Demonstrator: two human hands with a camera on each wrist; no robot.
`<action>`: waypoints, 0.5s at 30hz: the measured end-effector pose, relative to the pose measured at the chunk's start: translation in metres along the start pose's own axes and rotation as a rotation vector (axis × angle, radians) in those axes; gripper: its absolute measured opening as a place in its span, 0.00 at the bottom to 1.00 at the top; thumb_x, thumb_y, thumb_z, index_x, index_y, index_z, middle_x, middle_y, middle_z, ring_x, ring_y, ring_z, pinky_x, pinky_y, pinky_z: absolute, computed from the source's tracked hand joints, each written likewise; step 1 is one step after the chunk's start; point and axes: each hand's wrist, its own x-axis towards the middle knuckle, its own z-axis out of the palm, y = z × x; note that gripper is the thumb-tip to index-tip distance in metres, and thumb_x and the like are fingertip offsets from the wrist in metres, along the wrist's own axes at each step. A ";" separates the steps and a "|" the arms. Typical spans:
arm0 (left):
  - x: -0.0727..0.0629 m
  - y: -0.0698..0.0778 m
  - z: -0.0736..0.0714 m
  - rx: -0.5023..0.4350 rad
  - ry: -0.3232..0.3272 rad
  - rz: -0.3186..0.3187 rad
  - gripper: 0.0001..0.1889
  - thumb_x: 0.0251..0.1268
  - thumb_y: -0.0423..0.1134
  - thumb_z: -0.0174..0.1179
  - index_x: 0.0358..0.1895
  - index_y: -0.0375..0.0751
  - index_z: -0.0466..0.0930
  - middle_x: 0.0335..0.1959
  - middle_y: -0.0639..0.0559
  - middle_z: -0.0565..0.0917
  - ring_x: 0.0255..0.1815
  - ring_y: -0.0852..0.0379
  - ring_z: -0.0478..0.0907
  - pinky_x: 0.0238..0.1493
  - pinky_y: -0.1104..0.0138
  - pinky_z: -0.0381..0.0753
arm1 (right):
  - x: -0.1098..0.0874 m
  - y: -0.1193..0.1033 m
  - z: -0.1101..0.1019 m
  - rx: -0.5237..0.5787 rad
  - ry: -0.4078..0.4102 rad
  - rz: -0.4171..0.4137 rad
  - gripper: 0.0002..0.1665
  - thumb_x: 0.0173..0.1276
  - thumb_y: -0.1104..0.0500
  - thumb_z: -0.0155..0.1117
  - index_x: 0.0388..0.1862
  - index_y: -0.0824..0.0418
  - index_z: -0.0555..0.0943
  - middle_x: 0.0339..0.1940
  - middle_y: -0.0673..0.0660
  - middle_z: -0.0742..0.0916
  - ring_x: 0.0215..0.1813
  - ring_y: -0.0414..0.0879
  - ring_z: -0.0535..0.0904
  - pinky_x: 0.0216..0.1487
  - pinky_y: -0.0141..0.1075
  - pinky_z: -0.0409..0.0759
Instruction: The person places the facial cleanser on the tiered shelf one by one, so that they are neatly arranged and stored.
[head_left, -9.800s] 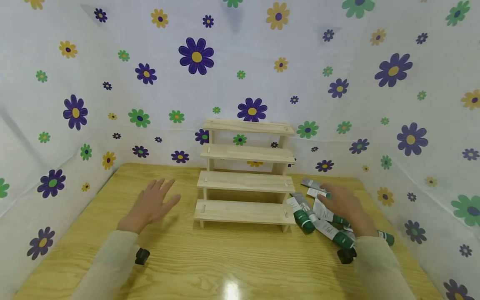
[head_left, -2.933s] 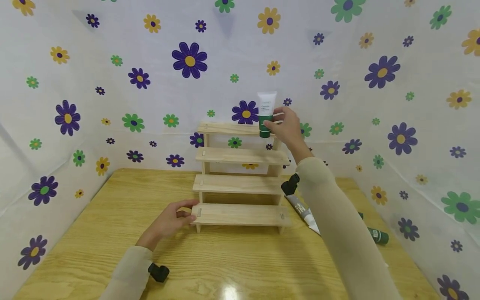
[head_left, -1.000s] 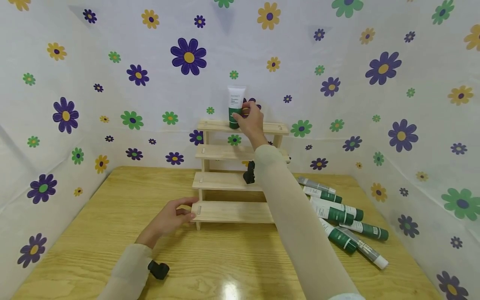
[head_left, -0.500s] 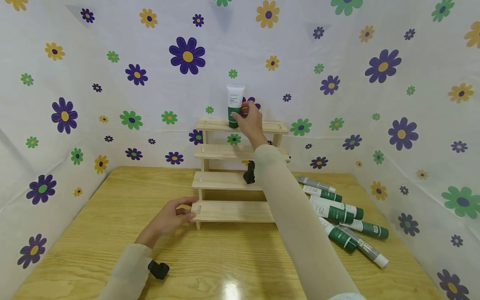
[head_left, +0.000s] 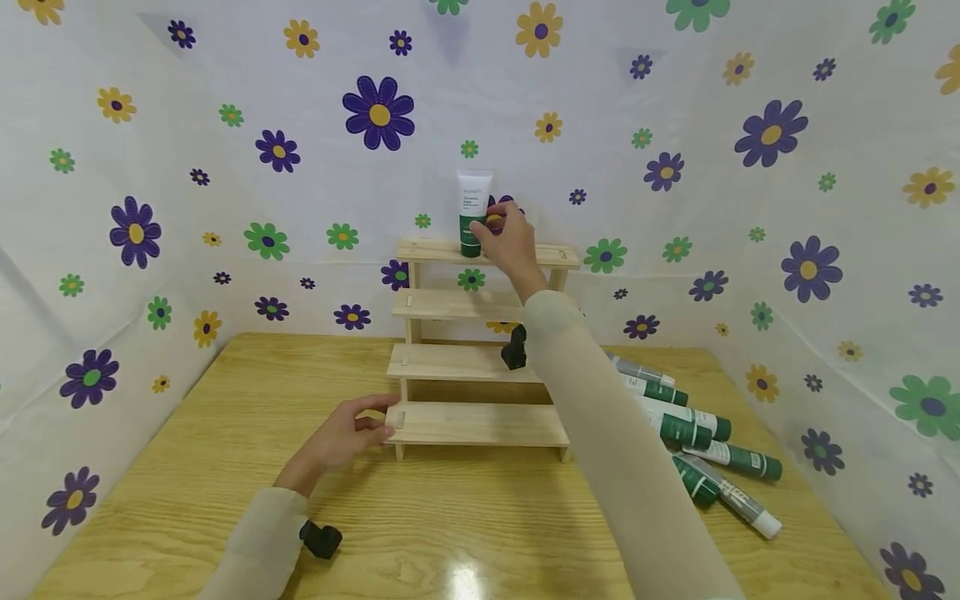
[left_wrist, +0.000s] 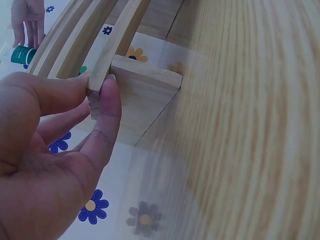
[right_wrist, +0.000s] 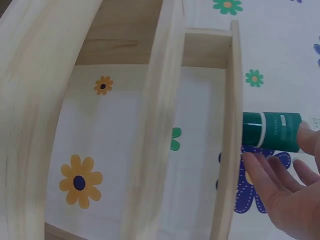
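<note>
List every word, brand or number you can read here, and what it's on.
Upright tube: brand line, perhaps "HANKEY", unsure; smaller print unreadable.
Lying green-capped tubes: print too small or blurred.
Front grey tube: white lettering, too blurred.

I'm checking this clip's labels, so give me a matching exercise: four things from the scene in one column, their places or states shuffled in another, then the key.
1. Left grip
2. White-and-green tube at the right grip
3. Pile of tubes
4. Flower-print backdrop

A. lying on the tabletop
B. standing on the top shelf
C. behind the stand
D. pinching the lowest shelf

Pairs: 1-D, 2-B, 3-A, 4-C
</note>
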 end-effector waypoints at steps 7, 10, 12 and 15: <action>0.001 -0.001 0.001 -0.016 -0.006 -0.001 0.27 0.75 0.28 0.58 0.75 0.34 0.68 0.72 0.30 0.70 0.51 0.50 0.83 0.47 0.65 0.87 | -0.013 -0.008 -0.024 -0.024 -0.061 0.045 0.29 0.77 0.49 0.64 0.70 0.61 0.71 0.67 0.63 0.81 0.68 0.54 0.78 0.61 0.44 0.85; 0.001 -0.001 0.002 -0.018 0.000 -0.005 0.27 0.74 0.28 0.58 0.74 0.34 0.68 0.72 0.31 0.70 0.51 0.50 0.83 0.46 0.66 0.87 | -0.020 -0.011 -0.036 -0.040 -0.121 0.060 0.31 0.77 0.48 0.64 0.71 0.61 0.70 0.68 0.63 0.81 0.67 0.56 0.80 0.58 0.44 0.86; 0.001 0.000 0.002 -0.011 -0.003 0.001 0.27 0.75 0.28 0.58 0.74 0.33 0.68 0.71 0.30 0.70 0.52 0.51 0.83 0.47 0.66 0.87 | -0.025 -0.012 -0.044 -0.042 -0.163 0.066 0.31 0.77 0.48 0.64 0.71 0.60 0.70 0.68 0.63 0.81 0.65 0.56 0.81 0.57 0.45 0.87; 0.002 0.001 0.002 -0.007 0.008 -0.008 0.27 0.74 0.28 0.59 0.74 0.34 0.69 0.71 0.31 0.71 0.51 0.51 0.83 0.46 0.66 0.87 | -0.032 -0.013 -0.055 -0.060 -0.217 0.064 0.31 0.77 0.47 0.64 0.71 0.60 0.70 0.69 0.63 0.81 0.63 0.58 0.82 0.55 0.48 0.87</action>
